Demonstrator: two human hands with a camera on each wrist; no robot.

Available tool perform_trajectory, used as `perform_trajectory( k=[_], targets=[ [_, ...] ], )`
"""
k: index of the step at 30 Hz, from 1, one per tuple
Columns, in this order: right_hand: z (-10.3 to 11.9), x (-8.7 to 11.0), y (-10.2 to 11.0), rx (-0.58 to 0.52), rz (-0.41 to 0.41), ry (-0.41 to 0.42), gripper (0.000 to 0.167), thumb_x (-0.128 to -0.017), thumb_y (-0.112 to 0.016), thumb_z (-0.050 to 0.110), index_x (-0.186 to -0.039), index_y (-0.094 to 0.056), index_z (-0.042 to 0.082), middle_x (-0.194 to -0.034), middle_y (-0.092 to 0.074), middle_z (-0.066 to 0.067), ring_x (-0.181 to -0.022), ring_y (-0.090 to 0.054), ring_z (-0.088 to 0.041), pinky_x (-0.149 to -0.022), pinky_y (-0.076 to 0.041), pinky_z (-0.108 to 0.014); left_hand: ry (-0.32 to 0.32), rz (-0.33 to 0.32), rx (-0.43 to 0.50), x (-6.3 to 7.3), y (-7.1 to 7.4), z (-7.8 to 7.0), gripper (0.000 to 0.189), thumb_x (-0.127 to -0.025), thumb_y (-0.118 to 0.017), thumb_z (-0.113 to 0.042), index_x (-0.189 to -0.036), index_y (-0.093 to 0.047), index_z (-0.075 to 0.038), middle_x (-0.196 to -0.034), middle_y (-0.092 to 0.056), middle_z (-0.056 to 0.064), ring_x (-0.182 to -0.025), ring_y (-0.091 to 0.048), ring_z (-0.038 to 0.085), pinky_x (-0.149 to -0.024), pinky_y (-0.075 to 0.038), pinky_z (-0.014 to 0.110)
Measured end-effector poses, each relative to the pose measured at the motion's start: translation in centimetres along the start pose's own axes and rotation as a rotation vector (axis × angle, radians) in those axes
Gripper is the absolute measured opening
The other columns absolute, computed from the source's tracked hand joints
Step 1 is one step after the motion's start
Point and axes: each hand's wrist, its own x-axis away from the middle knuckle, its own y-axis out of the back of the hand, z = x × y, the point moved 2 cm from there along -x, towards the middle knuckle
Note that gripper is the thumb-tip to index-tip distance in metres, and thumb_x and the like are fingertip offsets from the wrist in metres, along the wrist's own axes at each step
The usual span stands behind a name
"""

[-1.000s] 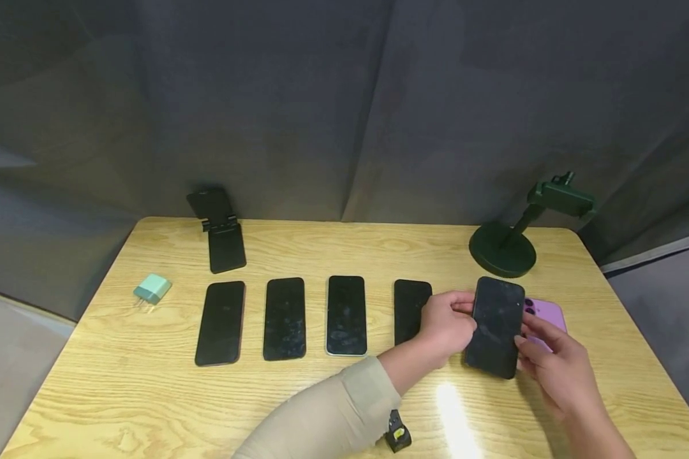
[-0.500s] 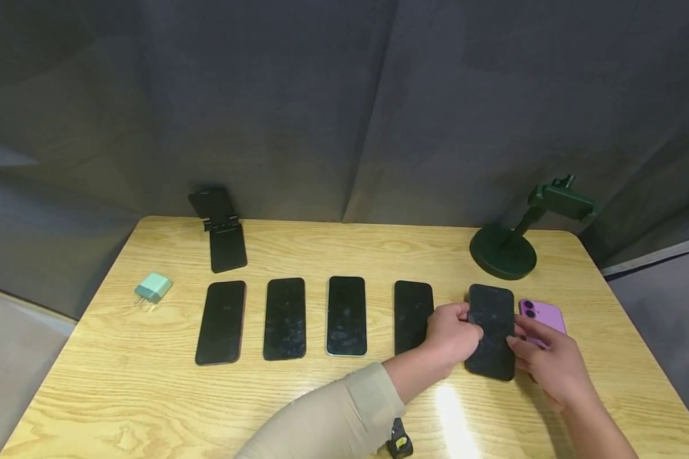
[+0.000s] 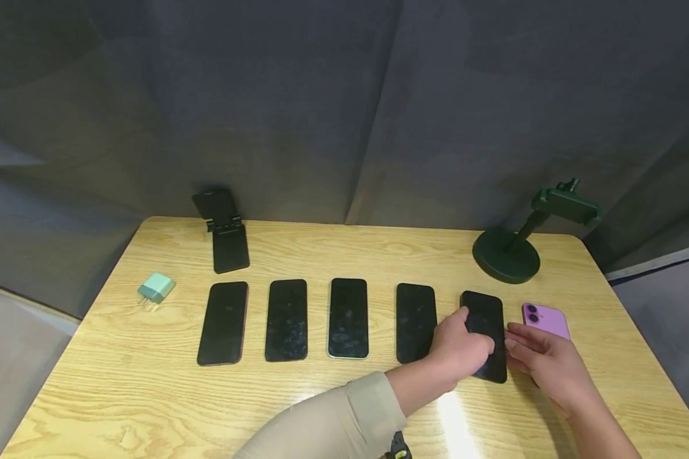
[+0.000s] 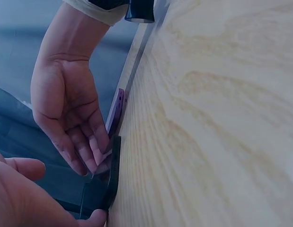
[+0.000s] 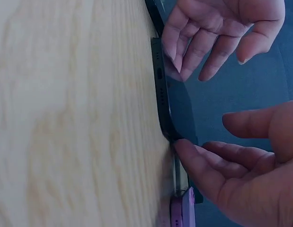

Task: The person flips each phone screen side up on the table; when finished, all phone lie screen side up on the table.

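A black smartphone [image 3: 485, 312] lies screen up on the wooden table at the right end of a row of phones. My left hand [image 3: 461, 347] reaches over its left edge, and in the right wrist view the fingers of that left hand [image 5: 205, 35] touch this edge. At the opposite edge, my right hand [image 3: 551, 363] rests its fingertips against the side, with the thumb raised off the phone [image 5: 163, 94]. Neither hand grips it. Just right of my right hand's fingers lies a purple phone [image 3: 551, 319], back up, partly covered by that hand.
Other black phones [image 3: 416, 319] [image 3: 348, 319] [image 3: 286, 319] [image 3: 222, 324] lie spaced in a row to the left. Behind them stand a black folding stand [image 3: 229, 245] and a dark green phone holder [image 3: 506, 258]. A green charger plug [image 3: 157, 287] sits far left.
The black phone, earlier held tilted between both hands, now lies flat on the table, lower and slightly left. Both hands have loosened from its edges, the right hand moving left with it.
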Motion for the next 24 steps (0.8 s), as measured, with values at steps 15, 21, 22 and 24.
perform_trajectory(
  k=[15,21,22,24],
  targets=[
    [-0.1,0.5,1.4,0.11,-0.042,0.063,0.054,-0.104,-0.055,0.019,-0.144,-0.039,-0.014,-0.138,-0.049,-0.033,-0.098,-0.059,0.004,-0.079,-0.056,-0.026,-0.125,0.009,-0.171,0.9,-0.7,-0.3,0.067,-0.081,-0.073,-0.015,-0.145,-0.053,-0.015,-0.132,-0.054,-0.008,-0.127,-0.046,0.012,-0.101,-0.042,0.033],
    [-1.1,0.6,4.7,0.313,-0.171,0.017,0.061,-0.103,-0.056,0.035,-0.144,-0.044,-0.008,-0.132,-0.054,-0.03,-0.099,-0.061,-0.013,-0.066,-0.052,-0.017,-0.205,0.097,-0.107,1.1,-1.9,-1.2,0.046,-0.084,-0.071,-0.008,-0.129,-0.067,-0.014,-0.087,-0.063,-0.015,-0.082,-0.058,0.0,-0.073,-0.048,0.021],
    [-1.3,0.6,5.2,0.336,-0.186,0.004,0.062,-0.103,-0.056,0.036,-0.144,-0.044,-0.008,-0.132,-0.054,-0.031,-0.104,-0.062,-0.023,-0.065,-0.051,-0.016,-0.193,0.116,-0.089,1.0,-2.2,-1.4,0.046,-0.083,-0.071,-0.007,-0.129,-0.067,-0.014,-0.084,-0.063,-0.015,-0.077,-0.058,-0.001,-0.07,-0.048,0.02],
    [-1.9,0.3,6.3,0.369,-0.208,-0.034,0.066,-0.102,-0.056,0.039,-0.145,-0.042,-0.009,-0.133,-0.052,-0.032,-0.113,-0.056,-0.042,-0.062,-0.049,-0.015,-0.176,0.147,-0.091,0.8,-2.9,-1.6,0.047,-0.082,-0.071,-0.007,-0.128,-0.068,-0.015,-0.088,-0.066,-0.014,-0.08,-0.059,-0.001,-0.071,-0.048,0.02]
  ],
)
